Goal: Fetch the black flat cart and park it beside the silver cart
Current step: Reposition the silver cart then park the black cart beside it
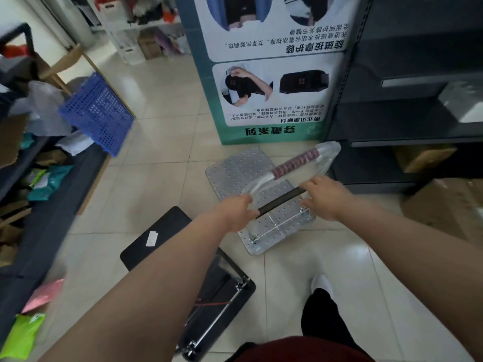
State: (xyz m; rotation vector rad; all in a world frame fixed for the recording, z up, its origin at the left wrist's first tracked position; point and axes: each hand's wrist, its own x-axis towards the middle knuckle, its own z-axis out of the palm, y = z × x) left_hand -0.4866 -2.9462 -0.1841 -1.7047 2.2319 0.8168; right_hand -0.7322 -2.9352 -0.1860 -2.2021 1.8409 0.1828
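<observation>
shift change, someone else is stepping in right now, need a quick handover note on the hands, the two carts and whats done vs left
Left hand: closed on the left end of the black handle bar.
Right hand: closed on its right end.
Black flat cart: on the tiled floor right in front of the person, deck partly hidden by the left arm, a white label on it.
Silver cart: just ahead and to the right, by the green poster stand; its handle is wrapped in clear plastic.
Done: black cart fetched, brought close to the silver one.
Left: line it up alongside the silver cart and let go.
</observation>
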